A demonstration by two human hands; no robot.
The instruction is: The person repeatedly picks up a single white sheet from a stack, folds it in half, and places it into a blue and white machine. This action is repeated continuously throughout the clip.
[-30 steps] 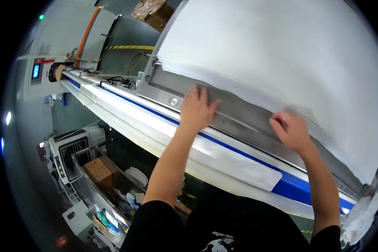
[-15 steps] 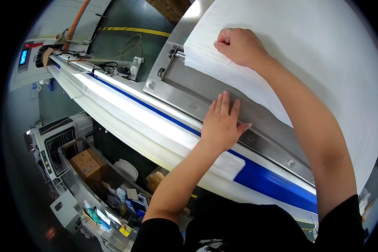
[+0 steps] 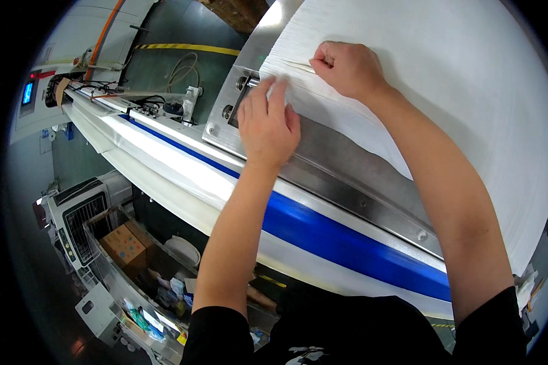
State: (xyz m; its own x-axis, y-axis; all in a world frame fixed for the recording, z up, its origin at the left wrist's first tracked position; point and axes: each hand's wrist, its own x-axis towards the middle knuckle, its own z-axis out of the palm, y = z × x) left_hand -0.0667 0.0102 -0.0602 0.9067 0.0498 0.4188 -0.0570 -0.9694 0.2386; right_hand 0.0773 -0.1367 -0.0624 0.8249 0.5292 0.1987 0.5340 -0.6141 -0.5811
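A large, thick stack of white sheets (image 3: 456,103), cloth or paper, fills the upper right on a metal table (image 3: 371,164). My right hand (image 3: 350,70) is closed in a pinch at the stack's left edge, where the layers part slightly into a gap beside the fingertips. My left hand (image 3: 266,125) is over the stack's near left corner. Its fingers point away from me, stretched and somewhat apart, with their tips blurred. I see nothing held in it; whether the tips touch the sheets is unclear.
Along the table's near side runs a long rail with a blue band (image 3: 347,249) and white cloth (image 3: 170,164). Below left stand a bin (image 3: 103,243) with a cardboard box (image 3: 125,246) and a white machine (image 3: 82,210). A control screen (image 3: 28,92) glows far left.
My left hand has moved left and away from me, off the metal ledge to the stack's corner. More blue band shows where white cloth lay. A gap shows between layers beside my right hand.
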